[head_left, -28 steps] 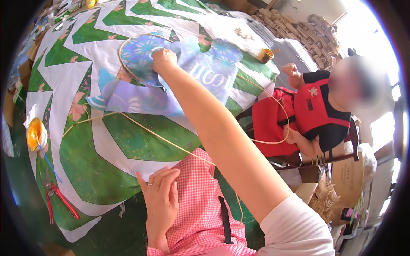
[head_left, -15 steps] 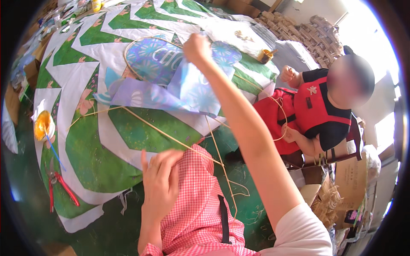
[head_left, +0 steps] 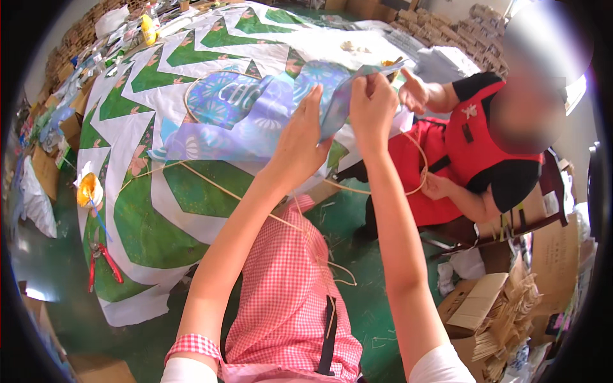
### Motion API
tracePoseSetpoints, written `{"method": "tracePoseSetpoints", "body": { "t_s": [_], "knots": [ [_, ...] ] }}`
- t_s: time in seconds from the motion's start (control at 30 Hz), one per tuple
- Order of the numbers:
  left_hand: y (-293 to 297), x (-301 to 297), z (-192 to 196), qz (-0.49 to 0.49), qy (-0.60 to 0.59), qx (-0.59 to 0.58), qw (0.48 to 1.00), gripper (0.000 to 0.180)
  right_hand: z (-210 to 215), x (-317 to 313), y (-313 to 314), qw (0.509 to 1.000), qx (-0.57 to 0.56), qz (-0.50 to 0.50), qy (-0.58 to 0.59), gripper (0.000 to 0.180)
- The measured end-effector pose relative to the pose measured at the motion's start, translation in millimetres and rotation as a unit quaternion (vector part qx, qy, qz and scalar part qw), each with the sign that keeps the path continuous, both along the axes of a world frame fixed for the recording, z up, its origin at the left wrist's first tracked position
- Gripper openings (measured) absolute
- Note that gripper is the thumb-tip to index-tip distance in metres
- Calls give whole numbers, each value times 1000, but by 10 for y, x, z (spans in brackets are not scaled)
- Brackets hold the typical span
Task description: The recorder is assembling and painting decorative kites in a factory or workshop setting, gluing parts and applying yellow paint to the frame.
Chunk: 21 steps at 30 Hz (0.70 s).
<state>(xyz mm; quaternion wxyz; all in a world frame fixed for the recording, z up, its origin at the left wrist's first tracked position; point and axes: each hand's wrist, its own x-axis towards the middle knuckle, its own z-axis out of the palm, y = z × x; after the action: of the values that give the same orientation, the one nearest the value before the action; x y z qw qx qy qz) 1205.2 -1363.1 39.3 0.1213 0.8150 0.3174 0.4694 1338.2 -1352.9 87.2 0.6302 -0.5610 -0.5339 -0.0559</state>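
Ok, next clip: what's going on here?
The person's right hand pinches an edge of the blue-purple printed fabric and holds it up. The left hand is open with fingers extended beside the raised part; whether it touches is unclear. The rest of the fabric lies on a green-and-white cloth. A co-worker in a red apron holds a thin bent strip, and red-handled pliers lie at the cloth's near left.

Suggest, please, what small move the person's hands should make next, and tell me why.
Perhaps bring the left hand onto the lifted part of the blue-purple cloth to steady it: the right hand grips that raised part alone, it seems, while the left, fingers extended, is close beside it.
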Motion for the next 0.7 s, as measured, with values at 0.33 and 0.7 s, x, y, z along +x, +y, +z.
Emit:
{"method": "tracePoseSetpoints", "body": {
  "t_s": [0.33, 0.7],
  "knots": [
    [-150, 570, 211, -7, 42, 95, 995, 32, -41, 717, -160, 976, 33, 108, 188, 30],
    [-227, 805, 237, 27, 129, 143, 981, 26, -206, 825, -683, 980, -122, 58, 144, 39]
  ]
}}
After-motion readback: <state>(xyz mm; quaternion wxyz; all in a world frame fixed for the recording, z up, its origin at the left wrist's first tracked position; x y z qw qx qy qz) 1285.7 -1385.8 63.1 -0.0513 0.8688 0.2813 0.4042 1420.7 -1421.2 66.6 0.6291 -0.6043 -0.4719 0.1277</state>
